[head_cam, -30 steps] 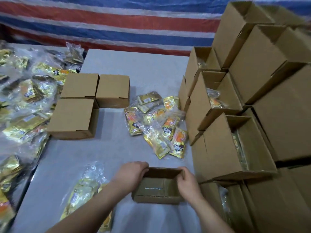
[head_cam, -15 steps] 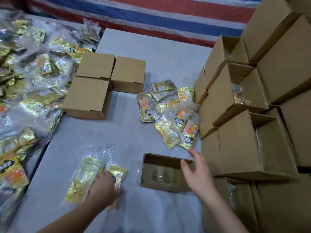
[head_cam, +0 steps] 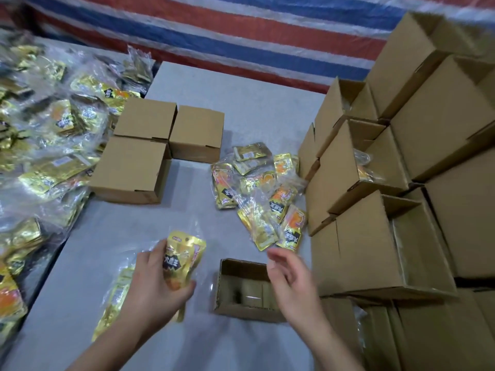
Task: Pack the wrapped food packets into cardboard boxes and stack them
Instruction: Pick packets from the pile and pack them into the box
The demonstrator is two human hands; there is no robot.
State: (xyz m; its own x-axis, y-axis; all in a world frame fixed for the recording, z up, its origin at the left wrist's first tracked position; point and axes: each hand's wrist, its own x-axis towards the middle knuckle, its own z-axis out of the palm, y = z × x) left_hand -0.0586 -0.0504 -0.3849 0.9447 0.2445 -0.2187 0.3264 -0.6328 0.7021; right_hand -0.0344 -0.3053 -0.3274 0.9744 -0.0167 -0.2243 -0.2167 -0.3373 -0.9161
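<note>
Just right of the left hand [head_cam: 158,287], whose fingers clamp an upright packet [head_cam: 182,261], sits the open box [head_cam: 245,287]; the right hand [head_cam: 292,282] hovers over it, fingers apart.

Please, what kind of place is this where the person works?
Probably a small informal packing workshop, not a shop. A stack of open cardboard boxes rises at the right, heaps of gold wrapped packets cover the grey table, and a striped tarpaulin serves as the back wall.

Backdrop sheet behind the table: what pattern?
Backdrop sheet: diagonal red, blue and white stripes. Head view, the only one, shows it along the top.
</note>
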